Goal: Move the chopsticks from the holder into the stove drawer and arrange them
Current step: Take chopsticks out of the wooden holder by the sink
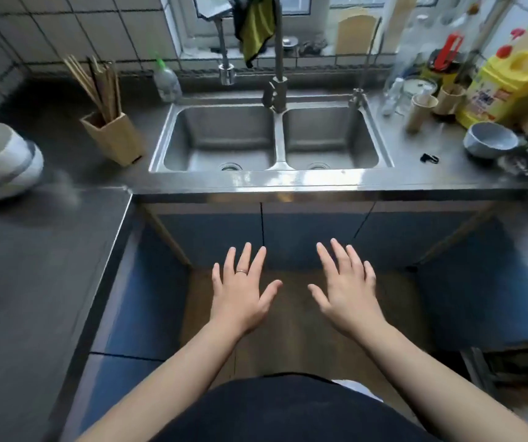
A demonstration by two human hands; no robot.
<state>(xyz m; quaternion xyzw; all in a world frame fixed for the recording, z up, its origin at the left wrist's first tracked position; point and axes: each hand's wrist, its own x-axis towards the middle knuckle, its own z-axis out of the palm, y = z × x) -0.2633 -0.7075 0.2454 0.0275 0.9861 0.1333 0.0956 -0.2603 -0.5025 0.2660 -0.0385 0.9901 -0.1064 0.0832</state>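
Tiled wall, window, steel counter

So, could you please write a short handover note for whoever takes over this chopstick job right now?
Left hand: open, fingers spread, holding nothing, in front of the cabinet doors below the sink.
Right hand: open and empty too, beside it.
Chopsticks: standing in the wooden holder on the dark counter, left of the double sink.
Done: nothing, chopsticks untouched.
Left: find the stove drawer (not in view), move the chopsticks in, arrange them.
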